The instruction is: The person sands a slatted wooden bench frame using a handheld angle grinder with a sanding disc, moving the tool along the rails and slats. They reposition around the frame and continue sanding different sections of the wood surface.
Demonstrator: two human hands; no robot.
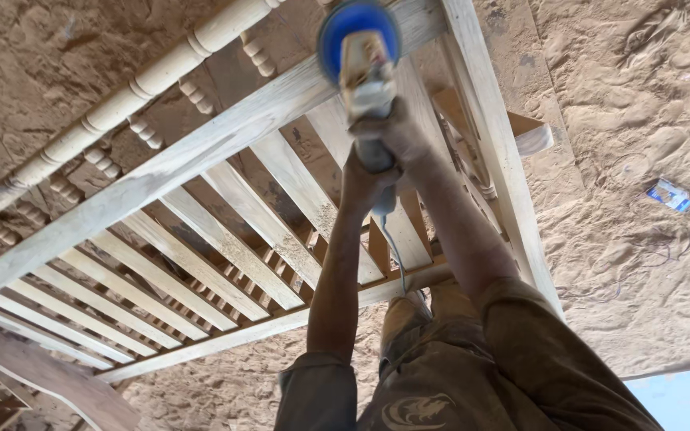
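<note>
An unfinished wooden bench frame (201,148) with several seat slats and turned spindles stands on the sawdust floor below me. Both my hands grip a grey angle grinder (367,84) with a blue sanding disc. The disc rests on the frame's top rail near its far corner. My left hand (361,177) wraps the rear of the grinder's handle, and my right hand (401,132) holds its body just ahead. The grinder's cord (397,255) hangs down toward my legs.
Sawdust covers the floor (640,96) all around. A small blue and white packet (669,194) lies on the floor at right. A wooden plank (49,375) leans at lower left, and a blue sheet (680,399) shows at lower right.
</note>
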